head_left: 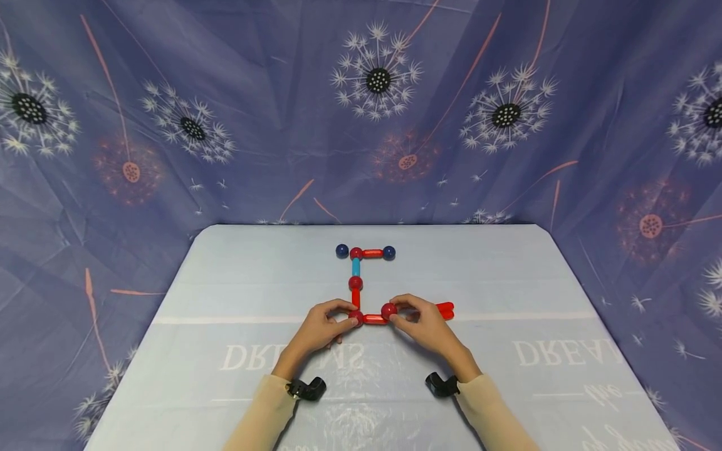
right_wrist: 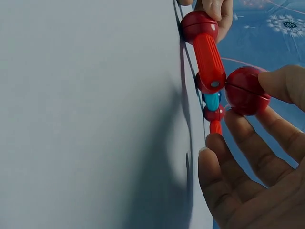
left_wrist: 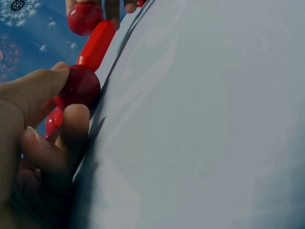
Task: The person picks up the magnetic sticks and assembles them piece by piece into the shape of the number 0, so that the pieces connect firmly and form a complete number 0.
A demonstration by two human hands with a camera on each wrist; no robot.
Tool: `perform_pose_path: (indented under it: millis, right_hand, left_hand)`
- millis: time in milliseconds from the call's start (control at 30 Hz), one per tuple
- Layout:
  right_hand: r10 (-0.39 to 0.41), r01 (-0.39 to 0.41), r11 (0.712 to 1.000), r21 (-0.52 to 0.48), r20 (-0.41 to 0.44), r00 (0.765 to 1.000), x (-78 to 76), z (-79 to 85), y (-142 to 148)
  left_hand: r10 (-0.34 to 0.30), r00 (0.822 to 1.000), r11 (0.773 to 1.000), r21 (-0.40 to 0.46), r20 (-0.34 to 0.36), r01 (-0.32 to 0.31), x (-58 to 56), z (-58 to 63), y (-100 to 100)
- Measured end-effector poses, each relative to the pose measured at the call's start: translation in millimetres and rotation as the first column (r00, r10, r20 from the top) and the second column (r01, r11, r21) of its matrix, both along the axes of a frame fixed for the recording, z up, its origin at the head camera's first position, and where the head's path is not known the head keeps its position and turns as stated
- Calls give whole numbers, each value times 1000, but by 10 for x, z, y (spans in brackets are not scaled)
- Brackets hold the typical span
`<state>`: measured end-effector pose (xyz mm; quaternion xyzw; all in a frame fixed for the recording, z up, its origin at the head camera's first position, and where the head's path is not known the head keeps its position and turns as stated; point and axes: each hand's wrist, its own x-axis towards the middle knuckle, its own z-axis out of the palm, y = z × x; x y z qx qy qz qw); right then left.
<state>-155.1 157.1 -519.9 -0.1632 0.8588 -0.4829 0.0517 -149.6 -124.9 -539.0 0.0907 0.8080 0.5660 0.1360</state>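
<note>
My left hand [head_left: 320,324] pinches a dark red ball [left_wrist: 80,88] at the lower corner of a ball-and-rod figure. From that ball a ribbed red rod [right_wrist: 208,57] runs right, and its free end shows in the right wrist view. My right hand [head_left: 427,324] holds a second red ball [right_wrist: 246,90] between thumb and fingertips, right beside that end. Another red rod [head_left: 356,299] leads away from the corner to a red ball [head_left: 355,283]. Beyond it come a light blue rod [head_left: 356,267] and a further red ball [head_left: 356,254].
At the far end, a red rod [head_left: 373,254] joins a dark blue ball [head_left: 389,253] on the right. Another blue ball [head_left: 341,250] sits to the left. Red rods [head_left: 446,311] lie past my right hand on the white table [head_left: 237,269], before a dandelion-patterned curtain [head_left: 282,156].
</note>
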Motion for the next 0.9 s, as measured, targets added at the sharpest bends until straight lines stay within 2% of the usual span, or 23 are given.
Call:
perform_pose_path:
  millis: [467,667,900]
  right_hand:
    - [2,-2,999,51,-9,1000,80,-29,177]
    - [-4,4,997,74,-2,1000,77,-45,180]
    - [37,-37,994,105,0,999,58,-41,105]
  left_hand:
    - [16,1000,1000,10,13,-16,-14,-21,-10]
    - [16,1000,1000,10,13,-16,-13,-17,-7]
    - [25,1000,1000,15,14,-25,-9,-14,2]
